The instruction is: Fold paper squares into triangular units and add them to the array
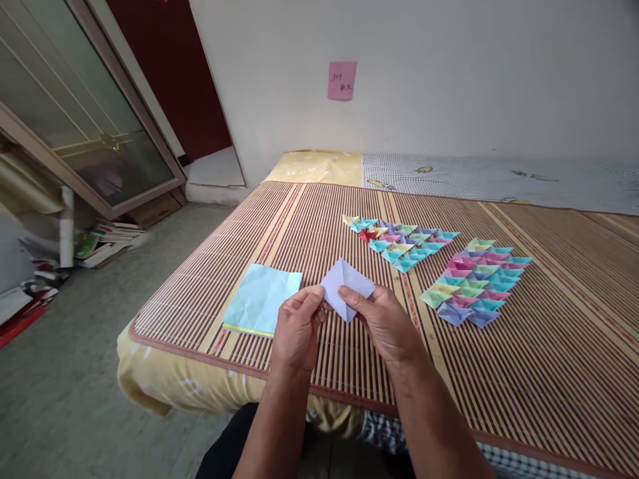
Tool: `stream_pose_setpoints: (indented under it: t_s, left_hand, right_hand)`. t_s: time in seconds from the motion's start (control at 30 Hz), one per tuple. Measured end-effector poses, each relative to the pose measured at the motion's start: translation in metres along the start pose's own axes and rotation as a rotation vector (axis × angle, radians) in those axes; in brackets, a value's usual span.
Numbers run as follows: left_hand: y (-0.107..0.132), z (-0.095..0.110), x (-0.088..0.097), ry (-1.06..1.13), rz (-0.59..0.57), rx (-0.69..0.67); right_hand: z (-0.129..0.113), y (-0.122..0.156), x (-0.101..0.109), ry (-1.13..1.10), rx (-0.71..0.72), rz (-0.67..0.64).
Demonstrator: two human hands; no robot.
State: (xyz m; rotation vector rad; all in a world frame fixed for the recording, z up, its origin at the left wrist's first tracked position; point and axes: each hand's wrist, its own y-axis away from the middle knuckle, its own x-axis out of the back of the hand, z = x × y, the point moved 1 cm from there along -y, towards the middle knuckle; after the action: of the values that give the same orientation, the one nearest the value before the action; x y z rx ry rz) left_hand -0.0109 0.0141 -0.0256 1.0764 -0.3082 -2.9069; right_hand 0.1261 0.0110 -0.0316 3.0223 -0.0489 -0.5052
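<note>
A lavender sheet of origami paper (341,276), folded into a smaller square with a crease down its middle, is held up corner-first above the mat. My left hand (299,326) pinches its left corner between thumb and fingers. On the right side, my right hand (387,322) grips it with the thumb lying flat across the front and the fingers hidden behind. To the left lies a stack of light blue creased paper (264,296) with a yellow-green edge at the bottom. Folded paper pieces in several colours (399,243) stand in rows beyond my right hand.
A second group of folded pieces (476,283) sits to the right. Everything rests on a striped bamboo mat (200,299) over a bed. A pink note (342,81) is stuck to the wall. Books (112,239) lie on the floor by a glass-panelled door (94,120).
</note>
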Motion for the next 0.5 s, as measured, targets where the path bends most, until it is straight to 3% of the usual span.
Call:
stream_pose_setpoints:
  t_s: [0.33,0.5]
  left_hand:
    - [-0.002,-0.009,0.000,0.180,-0.021,0.153]
    - [-0.003,-0.008,-0.001,0.216,-0.051,0.174]
  right_hand:
    - [-0.003,0.002,-0.004,0.050,0.041,0.061]
    - [-0.006,0.003,-0.003,0.104,-0.003,-0.076]
